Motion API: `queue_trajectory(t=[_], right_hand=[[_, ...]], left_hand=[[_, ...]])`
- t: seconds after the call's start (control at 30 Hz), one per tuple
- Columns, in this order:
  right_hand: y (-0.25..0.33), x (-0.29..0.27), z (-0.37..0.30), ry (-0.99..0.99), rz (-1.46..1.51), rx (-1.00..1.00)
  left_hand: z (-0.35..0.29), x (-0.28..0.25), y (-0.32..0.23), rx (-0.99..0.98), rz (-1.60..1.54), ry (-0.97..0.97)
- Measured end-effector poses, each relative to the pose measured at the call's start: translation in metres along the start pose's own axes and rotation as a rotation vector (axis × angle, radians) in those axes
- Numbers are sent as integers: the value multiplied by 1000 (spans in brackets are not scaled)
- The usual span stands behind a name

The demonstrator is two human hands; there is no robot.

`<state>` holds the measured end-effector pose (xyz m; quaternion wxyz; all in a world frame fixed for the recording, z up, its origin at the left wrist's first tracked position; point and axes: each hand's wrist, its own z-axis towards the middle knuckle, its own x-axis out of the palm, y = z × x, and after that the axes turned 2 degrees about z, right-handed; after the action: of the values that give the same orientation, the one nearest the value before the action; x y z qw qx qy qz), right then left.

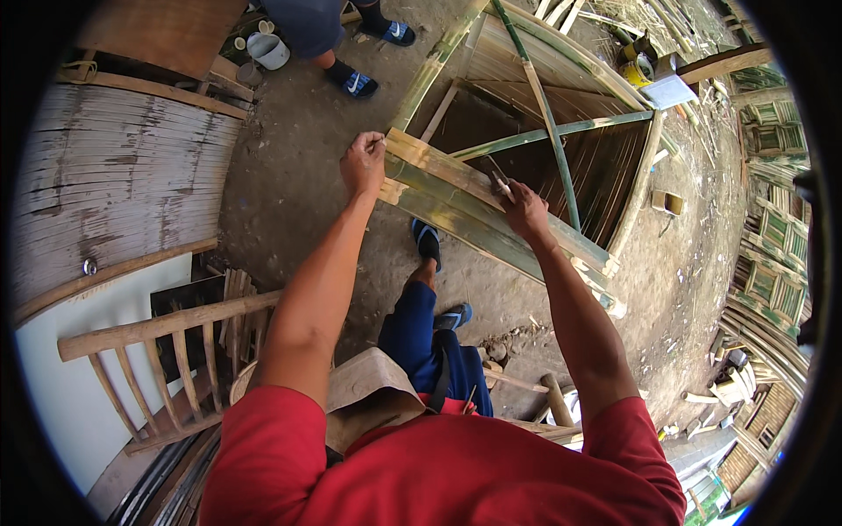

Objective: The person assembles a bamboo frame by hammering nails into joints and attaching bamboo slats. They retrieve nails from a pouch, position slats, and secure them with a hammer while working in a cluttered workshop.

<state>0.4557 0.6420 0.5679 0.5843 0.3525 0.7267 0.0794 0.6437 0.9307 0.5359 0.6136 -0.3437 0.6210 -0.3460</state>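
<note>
A bamboo frame (516,230) with several split-bamboo slats along its near side stands in front of me. My left hand (361,165) is pinched closed beside the left end of the top slat (438,163); what its fingertips hold is too small to make out. My right hand (524,210) grips what looks like a hammer (498,178), its dark head over the same slat. Behind the slat, two green bamboo poles (545,127) cross over the frame's dark interior.
A person in dark shorts and sandals (355,83) stands at the far left, near a grey bucket (268,51). A woven bamboo panel (123,167) and a wooden railing (167,324) are on the left. Bamboo pieces (776,223) are stacked at the right.
</note>
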Motion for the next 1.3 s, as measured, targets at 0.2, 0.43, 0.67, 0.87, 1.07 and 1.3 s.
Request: queue_trajectory(t=[0.2,0.43,0.67,0.87,1.07,1.3], right_hand=[[2,3,16,104,119,32],[4,2,14,21,128,-41],[4,-4,12,114,219,44],[13,1,8,-70,116,-28],[75,-30,8,-52,372,-58],[119,-10,-41,72,375,37]], left_hand=[[9,34,27,30,-27,-66],[7,28,27,159,129,-78],[3,30,19,128,173,-89],[2,26,15,84,190,-51],[11,29,19,-3,-342,-192],[7,22,-3,-82,101,-14]])
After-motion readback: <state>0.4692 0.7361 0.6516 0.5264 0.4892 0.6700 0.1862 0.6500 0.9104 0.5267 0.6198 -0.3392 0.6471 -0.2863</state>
